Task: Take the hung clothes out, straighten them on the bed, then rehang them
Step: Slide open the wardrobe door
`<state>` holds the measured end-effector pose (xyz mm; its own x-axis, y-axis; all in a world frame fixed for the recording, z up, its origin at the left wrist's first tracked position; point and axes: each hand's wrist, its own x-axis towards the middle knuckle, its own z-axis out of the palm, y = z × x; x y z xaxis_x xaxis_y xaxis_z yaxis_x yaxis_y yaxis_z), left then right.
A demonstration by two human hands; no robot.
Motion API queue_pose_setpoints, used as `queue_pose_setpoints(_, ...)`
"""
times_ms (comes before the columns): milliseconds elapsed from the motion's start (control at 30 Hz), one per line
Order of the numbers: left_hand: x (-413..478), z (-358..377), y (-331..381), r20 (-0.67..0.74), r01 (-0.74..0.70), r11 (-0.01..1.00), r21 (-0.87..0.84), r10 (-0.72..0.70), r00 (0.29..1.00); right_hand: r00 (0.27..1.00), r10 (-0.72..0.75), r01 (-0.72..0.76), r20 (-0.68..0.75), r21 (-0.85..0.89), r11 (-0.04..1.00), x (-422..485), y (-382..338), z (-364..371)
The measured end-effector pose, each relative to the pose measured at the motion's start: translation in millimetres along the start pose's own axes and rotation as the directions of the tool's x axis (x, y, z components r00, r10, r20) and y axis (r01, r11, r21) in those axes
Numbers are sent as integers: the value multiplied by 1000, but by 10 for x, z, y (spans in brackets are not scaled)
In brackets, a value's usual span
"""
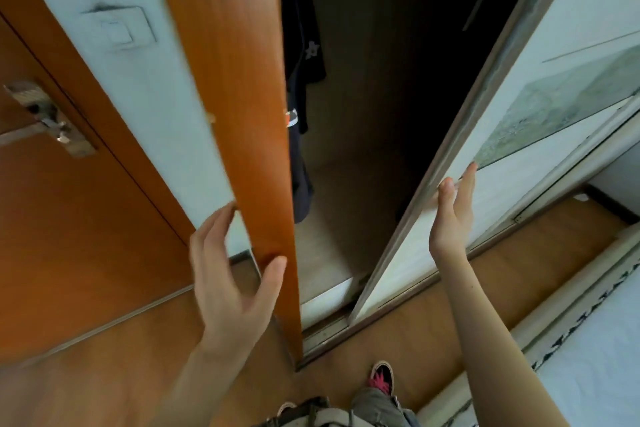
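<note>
The left hand (235,274), fingers spread and grasping nothing, brackets the edge of the orange wooden wardrobe side panel (239,80). The right hand (452,215), flat and unclenched, presses on the pale sliding wardrobe door (502,156) at four o'clock. Dark hanging clothes (301,55) sit inside the wardrobe at twelve o'clock.

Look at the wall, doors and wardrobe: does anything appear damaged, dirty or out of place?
Yes. The light switch on the pale wall strip has dark smudges along its top edge, like grime or scorching. Nothing else stands out; dark clothes hang normally inside the wardrobe.
</note>
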<state>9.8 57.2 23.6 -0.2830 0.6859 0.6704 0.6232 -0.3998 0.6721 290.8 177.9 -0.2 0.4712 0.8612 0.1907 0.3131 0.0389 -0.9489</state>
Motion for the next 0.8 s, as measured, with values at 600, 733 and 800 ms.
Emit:
queue_pose_setpoints(600,1154,3419,1395,678,525,676,-517,-50,733,997,-17,11,70,92,996,1205,437,-628)
queue_pose_setpoints(733,1235,3903,1611,674,499,690,-524,-21,738,997,-28,25,71,40,999,1675,639,-875)
queue_pose_setpoints(800,1262,4163,1726,673,495,685,-534,-10,740,997,-30,28,75,19,999,1914,720,-1011)
